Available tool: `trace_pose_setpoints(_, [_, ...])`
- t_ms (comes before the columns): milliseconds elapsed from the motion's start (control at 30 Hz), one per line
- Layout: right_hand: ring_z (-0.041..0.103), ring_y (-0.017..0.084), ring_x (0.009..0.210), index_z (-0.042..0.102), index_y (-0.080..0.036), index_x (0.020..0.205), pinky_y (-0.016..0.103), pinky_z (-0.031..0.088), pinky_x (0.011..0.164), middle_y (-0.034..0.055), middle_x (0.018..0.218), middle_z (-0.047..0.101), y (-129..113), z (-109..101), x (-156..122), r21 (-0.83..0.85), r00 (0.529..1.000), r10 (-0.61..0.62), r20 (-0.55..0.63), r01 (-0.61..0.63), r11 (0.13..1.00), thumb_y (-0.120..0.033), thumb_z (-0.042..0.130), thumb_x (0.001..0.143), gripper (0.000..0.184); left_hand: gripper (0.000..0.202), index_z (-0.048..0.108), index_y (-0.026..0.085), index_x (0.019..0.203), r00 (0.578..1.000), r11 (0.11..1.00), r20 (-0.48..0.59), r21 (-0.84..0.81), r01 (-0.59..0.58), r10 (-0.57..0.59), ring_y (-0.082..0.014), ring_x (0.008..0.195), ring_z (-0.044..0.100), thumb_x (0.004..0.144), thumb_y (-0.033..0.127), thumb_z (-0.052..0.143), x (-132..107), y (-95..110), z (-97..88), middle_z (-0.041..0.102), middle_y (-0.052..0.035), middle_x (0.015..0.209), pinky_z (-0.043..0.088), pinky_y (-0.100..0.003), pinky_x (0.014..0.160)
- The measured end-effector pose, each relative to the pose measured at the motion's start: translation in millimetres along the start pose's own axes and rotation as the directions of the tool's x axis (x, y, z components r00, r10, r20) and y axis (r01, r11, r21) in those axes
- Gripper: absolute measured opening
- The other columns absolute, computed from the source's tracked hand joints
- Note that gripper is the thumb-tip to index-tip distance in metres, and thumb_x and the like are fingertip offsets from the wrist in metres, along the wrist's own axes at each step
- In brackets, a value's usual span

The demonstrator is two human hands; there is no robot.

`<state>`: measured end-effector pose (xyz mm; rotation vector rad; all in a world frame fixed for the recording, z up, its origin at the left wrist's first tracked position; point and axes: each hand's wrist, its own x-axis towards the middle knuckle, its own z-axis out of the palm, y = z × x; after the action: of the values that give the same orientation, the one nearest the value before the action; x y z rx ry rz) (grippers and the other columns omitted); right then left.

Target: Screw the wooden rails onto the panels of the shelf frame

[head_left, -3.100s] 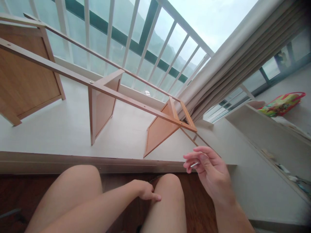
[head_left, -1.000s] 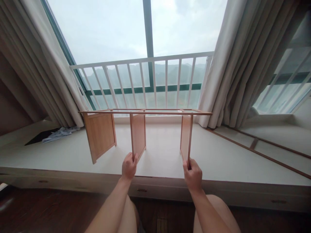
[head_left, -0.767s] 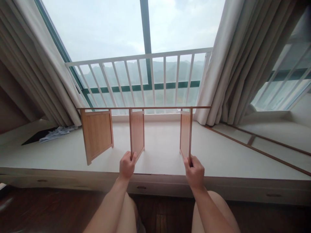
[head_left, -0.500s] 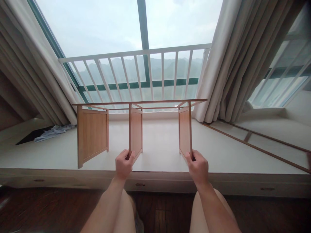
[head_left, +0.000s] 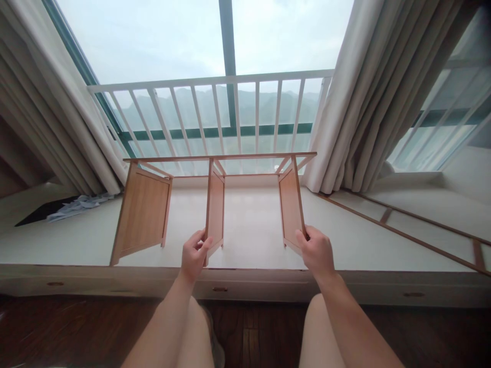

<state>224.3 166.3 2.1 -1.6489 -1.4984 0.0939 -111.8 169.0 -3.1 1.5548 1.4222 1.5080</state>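
Observation:
A partly built wooden shelf frame point(head_left: 176, 158) stands upright on the white window ledge point(head_left: 249, 225), with a long piece along its top. Three slatless panels hang down from that piece: a left panel point(head_left: 143, 212), a middle panel point(head_left: 216, 209) and a right panel point(head_left: 290, 204). My left hand point(head_left: 194, 255) is closed around the front edge of the middle panel, near its lower end. On the right panel's front edge, my right hand point(head_left: 317, 251) is closed in the same way. Neither hand touches the left panel.
A long wooden ladder-like frame point(head_left: 383, 230) lies on the ledge at right. Grey cloth point(head_left: 79, 206) on a dark flat piece lies at left. Curtains point(head_left: 356, 102) flank the window, behind a white railing point(head_left: 238, 79). Drawer fronts point(head_left: 261, 286) run below the ledge.
The shelf frame's top has tipped slightly away toward the window, and its panels now slant more. My right hand has shifted a little up and right with its panel; both hands keep hold.

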Motion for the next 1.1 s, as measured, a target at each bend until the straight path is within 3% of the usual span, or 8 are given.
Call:
trace_pose_setpoints(133, [0.037,0.013,0.058,0.045,-0.02,0.062,0.027,0.025,0.058,-0.0021,0.059,0.044,-7,-4,8,-0.029,0.999,0.024,0.032,-0.023,0.999,-0.035,0.047,0.087,0.03,0.046,0.065,0.018,0.117,0.999,0.992,0.022,-0.12,0.047,-0.044,-0.0169,0.073,0.062,0.079,0.044,0.064,3,4,0.6,0.063,-0.0041,0.088,0.051,-0.024,0.055])
trace_pose_setpoints(267, [0.034,0.013,0.057,0.042,-0.02,0.06,0.027,0.022,0.056,-0.0024,0.057,0.041,-12,-4,20,-0.095,0.994,0.083,0.069,-0.076,0.993,-0.034,0.047,0.086,0.03,0.05,0.06,0.022,0.128,0.995,0.98,0.102,-0.201,0.016,0.005,-0.0188,0.097,0.063,0.081,0.041,0.062,9,2,-2.2,0.061,-0.0059,0.115,0.055,-0.025,0.077])
trace_pose_setpoints(400, [0.035,0.013,0.057,0.045,-0.02,0.059,0.028,0.021,0.055,-0.0013,0.056,0.042,-16,-2,34,-0.167,0.986,0.111,0.127,-0.089,0.982,-0.034,0.045,0.085,0.029,0.054,0.056,0.023,0.133,0.989,0.951,0.14,-0.308,0.005,0.04,-0.0245,0.123,0.054,0.082,0.039,0.06,19,-4,-1.3,0.053,-0.0072,0.138,0.048,-0.031,0.101])
trace_pose_setpoints(500, [0.036,0.013,0.056,0.048,-0.02,0.06,0.027,0.022,0.053,-0.0001,0.057,0.045,-19,-1,46,-0.211,0.976,0.144,0.167,-0.107,0.972,-0.034,0.043,0.084,0.028,0.057,0.054,0.021,0.135,0.988,0.911,0.153,-0.41,0.043,0.023,-0.0277,0.134,0.045,0.082,0.039,0.061,27,-7,4.5,0.055,-0.0072,0.14,0.041,-0.038,0.111])
trace_pose_setpoints(700, [0.039,0.013,0.053,0.056,-0.018,0.061,0.027,0.023,0.051,0.0018,0.056,0.05,-22,3,66,-0.253,0.962,0.173,0.212,-0.117,0.96,-0.032,0.044,0.081,0.026,0.063,0.05,0.019,0.139,0.98,0.823,0.197,-0.556,0.114,-0.003,-0.0292,0.134,0.046,0.081,0.041,0.061,42,-8,15.4,0.064,-0.0076,0.128,0.036,-0.043,0.114])
trace_pose_setpoints(867, [0.041,0.013,0.051,0.058,-0.018,0.06,0.026,0.023,0.05,0.0025,0.054,0.05,-22,8,80,-0.281,0.952,0.185,0.245,-0.113,0.953,-0.031,0.045,0.079,0.026,0.063,0.047,0.018,0.141,0.961,0.764,0.271,-0.609,0.214,-0.053,-0.0307,0.123,0.055,0.083,0.04,0.06,50,-9,18.1,0.066,-0.009,0.123,0.044,-0.041,0.105])
trace_pose_setpoints(1100, [0.043,0.012,0.049,0.06,-0.017,0.061,0.027,0.023,0.049,0.002,0.051,0.05,-18,18,99,-0.295,0.932,0.209,0.298,-0.118,0.948,-0.03,0.047,0.077,0.024,0.059,0.053,0.017,0.136,0.963,0.754,0.253,-0.615,0.23,-0.087,-0.0285,0.115,0.059,0.083,0.041,0.061,58,-9,23.4,0.069,-0.0075,0.117,0.048,-0.036,0.097])
